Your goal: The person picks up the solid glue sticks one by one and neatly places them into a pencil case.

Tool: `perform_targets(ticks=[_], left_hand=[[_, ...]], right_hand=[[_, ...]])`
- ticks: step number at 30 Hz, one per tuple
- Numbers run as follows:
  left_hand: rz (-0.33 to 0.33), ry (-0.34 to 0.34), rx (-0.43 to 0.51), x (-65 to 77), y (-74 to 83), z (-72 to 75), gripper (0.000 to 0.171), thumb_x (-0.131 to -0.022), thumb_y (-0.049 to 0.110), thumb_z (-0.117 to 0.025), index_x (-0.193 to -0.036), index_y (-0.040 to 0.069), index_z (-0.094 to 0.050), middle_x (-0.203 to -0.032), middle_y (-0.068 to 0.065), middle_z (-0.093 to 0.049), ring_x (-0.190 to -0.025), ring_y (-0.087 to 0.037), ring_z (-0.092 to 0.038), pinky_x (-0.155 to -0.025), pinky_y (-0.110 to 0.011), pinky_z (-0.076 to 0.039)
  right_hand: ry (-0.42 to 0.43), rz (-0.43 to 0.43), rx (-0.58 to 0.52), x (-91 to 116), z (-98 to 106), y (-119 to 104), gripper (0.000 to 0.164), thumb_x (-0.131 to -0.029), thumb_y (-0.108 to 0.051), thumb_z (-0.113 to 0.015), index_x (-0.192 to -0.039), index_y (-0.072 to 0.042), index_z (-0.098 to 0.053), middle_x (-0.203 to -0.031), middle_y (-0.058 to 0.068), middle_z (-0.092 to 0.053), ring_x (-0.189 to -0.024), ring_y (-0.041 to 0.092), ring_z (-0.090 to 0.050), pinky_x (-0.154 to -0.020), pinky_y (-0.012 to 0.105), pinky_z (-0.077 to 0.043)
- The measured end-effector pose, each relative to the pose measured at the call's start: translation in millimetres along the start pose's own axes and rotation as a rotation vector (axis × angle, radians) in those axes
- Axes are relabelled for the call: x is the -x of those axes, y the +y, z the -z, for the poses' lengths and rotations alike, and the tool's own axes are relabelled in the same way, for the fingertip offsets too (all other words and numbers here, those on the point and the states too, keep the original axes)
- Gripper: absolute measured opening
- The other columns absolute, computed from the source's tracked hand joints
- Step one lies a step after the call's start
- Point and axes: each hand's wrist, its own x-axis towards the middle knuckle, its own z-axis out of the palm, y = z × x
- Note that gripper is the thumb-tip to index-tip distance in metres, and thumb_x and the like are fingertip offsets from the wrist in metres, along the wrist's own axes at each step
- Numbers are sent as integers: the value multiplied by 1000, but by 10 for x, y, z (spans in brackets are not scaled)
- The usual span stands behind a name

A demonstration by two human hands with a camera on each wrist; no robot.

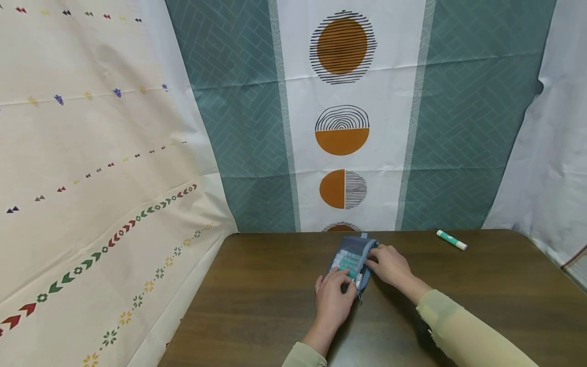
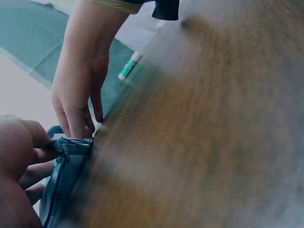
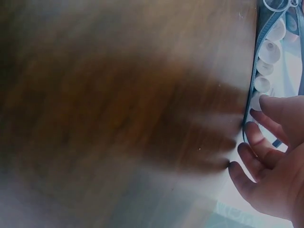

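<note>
A blue-grey zip pouch with a see-through side lies at the table's back, several green-and-white glue sticks inside. My left hand grips the pouch at its near side, thumb and fingers on the zipped rim. At the open mouth, my right hand has its fingers curled in. Up close in the right wrist view, white round tube ends sit in a row along the zip. My right thumb and forefinger are around the last glue stick, mostly hidden by the thumb.
One loose glue stick lies at the back right of the brown wooden table. A patterned cloth hangs behind the table, and a cream cloth on the left. A metal ring hangs at the pouch's zip end.
</note>
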Motion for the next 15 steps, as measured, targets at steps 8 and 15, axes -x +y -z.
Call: perform_targets(ticks=[8, 15], left_hand=[[4, 1, 3, 7, 7, 3, 11, -97, 16, -77, -87, 17, -81, -131, 2, -79, -139, -27, -65, -120, -73, -32], [5, 2, 11, 7, 9, 5, 12, -97, 15, -77, -86, 18, -80, -131, 1, -79, -140, -27, -64, -120, -74, -32]], right_hand=[[2, 1, -8, -9, -20, -11, 26, -102, -23, -80, -121, -5, -82, -113, 17, -73, -107, 37, -64, -89, 57, -59], [-5, -4, -2, 8, -29, -16, 27, -102, -23, -80, -123, -5, -82, -115, 17, -72, -106, 36, -63, -89, 57, -58]])
